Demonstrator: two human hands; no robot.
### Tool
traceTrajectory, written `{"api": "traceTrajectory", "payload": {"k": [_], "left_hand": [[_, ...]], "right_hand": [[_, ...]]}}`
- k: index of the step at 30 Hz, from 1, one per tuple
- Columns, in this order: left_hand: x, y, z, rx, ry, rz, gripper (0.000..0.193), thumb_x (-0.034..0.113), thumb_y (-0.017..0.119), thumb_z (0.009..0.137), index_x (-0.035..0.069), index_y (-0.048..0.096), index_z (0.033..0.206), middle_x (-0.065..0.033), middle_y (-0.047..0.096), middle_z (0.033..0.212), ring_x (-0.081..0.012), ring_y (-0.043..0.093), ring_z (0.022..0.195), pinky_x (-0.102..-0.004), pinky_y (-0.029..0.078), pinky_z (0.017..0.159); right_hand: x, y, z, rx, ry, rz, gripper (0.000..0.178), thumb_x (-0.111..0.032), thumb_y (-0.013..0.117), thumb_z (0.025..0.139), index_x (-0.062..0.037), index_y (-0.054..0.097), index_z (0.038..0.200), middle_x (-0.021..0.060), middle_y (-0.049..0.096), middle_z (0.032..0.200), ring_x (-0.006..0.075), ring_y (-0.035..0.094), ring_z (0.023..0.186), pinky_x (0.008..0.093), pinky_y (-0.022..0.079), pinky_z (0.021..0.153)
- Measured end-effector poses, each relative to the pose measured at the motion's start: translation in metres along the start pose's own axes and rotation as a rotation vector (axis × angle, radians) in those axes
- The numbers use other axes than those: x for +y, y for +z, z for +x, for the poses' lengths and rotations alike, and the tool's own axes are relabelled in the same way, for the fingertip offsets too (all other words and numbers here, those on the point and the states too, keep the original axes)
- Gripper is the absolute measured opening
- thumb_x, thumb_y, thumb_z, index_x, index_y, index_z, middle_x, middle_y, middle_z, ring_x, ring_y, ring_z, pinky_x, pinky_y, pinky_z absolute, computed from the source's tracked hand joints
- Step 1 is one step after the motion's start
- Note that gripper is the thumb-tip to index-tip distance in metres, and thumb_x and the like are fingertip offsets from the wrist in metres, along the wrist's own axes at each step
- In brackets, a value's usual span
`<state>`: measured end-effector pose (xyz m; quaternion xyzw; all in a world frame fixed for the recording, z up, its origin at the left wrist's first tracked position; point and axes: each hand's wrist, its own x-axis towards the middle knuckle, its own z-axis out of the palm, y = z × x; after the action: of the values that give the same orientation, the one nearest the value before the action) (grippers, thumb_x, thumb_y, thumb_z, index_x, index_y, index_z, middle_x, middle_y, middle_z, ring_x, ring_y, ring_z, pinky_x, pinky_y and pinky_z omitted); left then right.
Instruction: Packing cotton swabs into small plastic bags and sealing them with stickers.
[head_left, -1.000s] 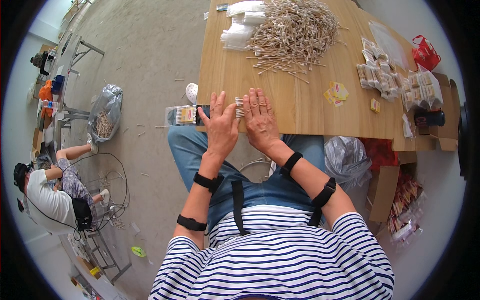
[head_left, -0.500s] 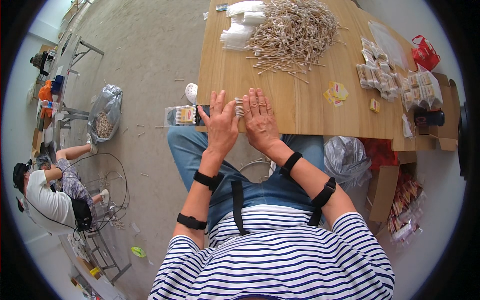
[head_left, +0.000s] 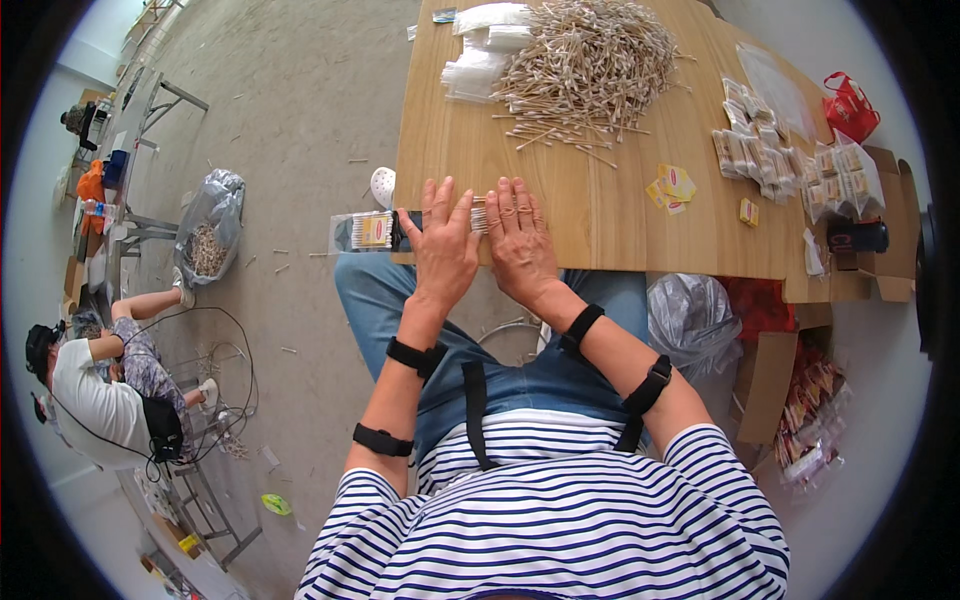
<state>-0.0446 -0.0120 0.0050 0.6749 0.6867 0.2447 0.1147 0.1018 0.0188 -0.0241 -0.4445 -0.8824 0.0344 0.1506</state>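
Note:
Both of my hands lie palm down with fingers stretched out at the near edge of the wooden table. A small row of cotton swabs [head_left: 479, 216] sits between my left hand [head_left: 446, 252] and my right hand [head_left: 522, 242], touched from both sides and partly hidden under the fingers. Left of my left thumb, a clear bag of cotton swabs with a yellow and red card [head_left: 374, 231] juts past the table's left edge. Farther back is a big heap of loose cotton swabs [head_left: 592, 75].
Clear plastic bags [head_left: 472, 76] are stacked left of the heap. Yellow cards [head_left: 676, 183] and a small yellow box [head_left: 749, 211] lie to the right, before filled swab packets [head_left: 765, 155]. A person [head_left: 105, 400] sits at far left near a bag of swabs [head_left: 210, 235].
My left hand has shifted very slightly toward the right hand. The right hand and the swabs look nearly the same.

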Motion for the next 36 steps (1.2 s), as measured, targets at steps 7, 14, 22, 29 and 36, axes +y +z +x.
{"api": "traceTrajectory", "payload": {"k": [7,14,22,29,36], "left_hand": [[-0.001,0.002,0.001,-0.102,0.03,0.103,0.05,0.017,0.061,0.095,0.006,0.053,0.143,-0.0156,0.033,0.161,-0.0328,0.018,0.155,-0.0694,0.004,0.117],[0.006,-0.006,-0.014,-0.193,0.134,0.166,0.083,0.019,0.068,0.077,0.0,0.038,0.152,-0.0172,0.029,0.163,-0.032,0.017,0.155,-0.0675,0.003,0.119],[0.021,0.001,-0.012,-0.235,0.141,0.196,0.115,0.027,0.083,0.065,0.003,0.023,0.159,-0.0151,0.018,0.168,-0.0296,0.012,0.157,-0.0631,0.004,0.122],[0.023,0.013,-0.014,-0.246,0.114,0.214,0.12,0.027,0.088,0.064,0.003,0.021,0.16,-0.0149,0.017,0.168,-0.0289,0.013,0.157,-0.0618,0.006,0.123],[0.024,0.014,-0.015,-0.223,0.116,0.188,0.12,0.026,0.087,0.063,0.002,0.02,0.16,-0.015,0.017,0.168,-0.0292,0.014,0.157,-0.0608,0.006,0.123]], "right_hand": [[0.003,0.0,0.0,-0.01,-0.004,0.002,0.075,-0.009,0.063,0.084,0.0052,0.034,0.152,0.0268,0.026,0.161,0.0421,0.02,0.153,0.0497,0.017,0.125],[0.009,-0.013,0.002,-0.094,-0.036,0.062,0.087,-0.01,0.074,0.073,0.0073,0.036,0.15,0.0291,0.027,0.159,0.0433,0.019,0.152,0.0498,0.016,0.125],[0.077,-0.047,0.046,0.022,0.059,0.461,0.043,-0.004,0.066,0.078,-0.0028,0.064,0.121,0.0259,0.057,0.125,0.0416,0.055,0.119,0.0472,0.047,0.101],[0.126,-0.022,0.101,0.23,0.142,0.161,0.013,-0.002,0.062,0.085,-0.008,0.071,0.092,0.0155,0.06,0.089,0.035,0.062,0.086,0.0447,0.052,0.078],[0.131,-0.021,0.107,0.157,0.169,0.148,0.007,-0.004,0.059,0.086,-0.0081,0.065,0.084,0.0159,0.06,0.093,0.0354,0.063,0.094,0.0465,0.051,0.082]]}}
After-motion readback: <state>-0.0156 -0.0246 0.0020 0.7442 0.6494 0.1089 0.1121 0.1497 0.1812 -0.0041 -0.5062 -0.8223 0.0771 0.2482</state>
